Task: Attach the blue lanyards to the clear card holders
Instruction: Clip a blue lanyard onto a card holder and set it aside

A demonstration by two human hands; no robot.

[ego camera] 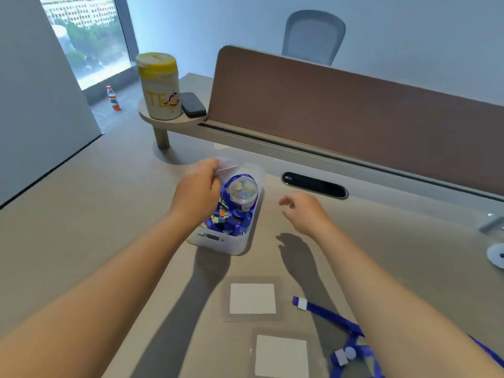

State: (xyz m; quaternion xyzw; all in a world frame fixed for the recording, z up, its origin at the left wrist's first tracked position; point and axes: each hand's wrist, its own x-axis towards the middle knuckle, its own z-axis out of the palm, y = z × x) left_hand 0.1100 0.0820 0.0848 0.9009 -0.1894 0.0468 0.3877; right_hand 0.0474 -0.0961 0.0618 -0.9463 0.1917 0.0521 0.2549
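A translucent white bin [252, 236] in the middle of the desk holds a heap of blue lanyards [231, 216] with a clear round container [243, 190] on top. My left hand [197, 190] is over the bin's far left corner, pinching a clear card holder [230, 166]. My right hand [305, 210] hovers to the right of the bin, fingers loosely curled, holding nothing. Two clear card holders with white inserts [252, 298] [281, 356] lie flat near me. A blue lanyard [338, 323] with a white clip lies to their right, partly under my right forearm.
A brown divider panel [354, 110] runs along the desk's far edge, with a black cable slot [313, 184] before it. A yellow-lidded canister [159, 85] and a dark case [193, 105] sit on a small raised shelf at the back left. A white round object [496, 255] lies at the right edge.
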